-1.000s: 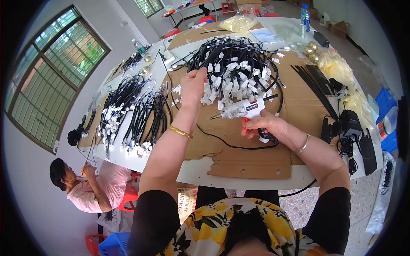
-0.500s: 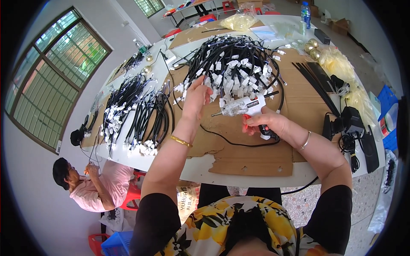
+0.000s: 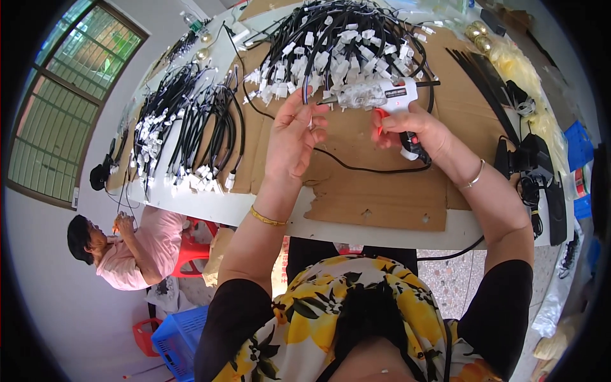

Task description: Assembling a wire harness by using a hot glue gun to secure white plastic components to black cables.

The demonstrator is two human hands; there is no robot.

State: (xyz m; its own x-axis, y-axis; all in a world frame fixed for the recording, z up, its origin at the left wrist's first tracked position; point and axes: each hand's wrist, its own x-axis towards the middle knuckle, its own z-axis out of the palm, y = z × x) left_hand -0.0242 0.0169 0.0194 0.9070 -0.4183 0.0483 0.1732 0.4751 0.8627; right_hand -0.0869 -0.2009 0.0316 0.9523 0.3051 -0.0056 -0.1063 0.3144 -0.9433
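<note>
Since half a second ago, both hands have drawn back from the cable pile toward the person, and the glue gun now lies nearly level where it was tilted before. The left hand pinches a thin black cable by its end, fingers closed on it; the white tip is too small to make out. The right hand grips the glue gun by its handle, which the fingers mostly hide. The gun's long axis runs left to right, with the nozzle pointing left at the held cable end. Both sit above the cardboard on the tabletop, just in front of the pile. The pile's far edge is cut off by the frame.
</note>
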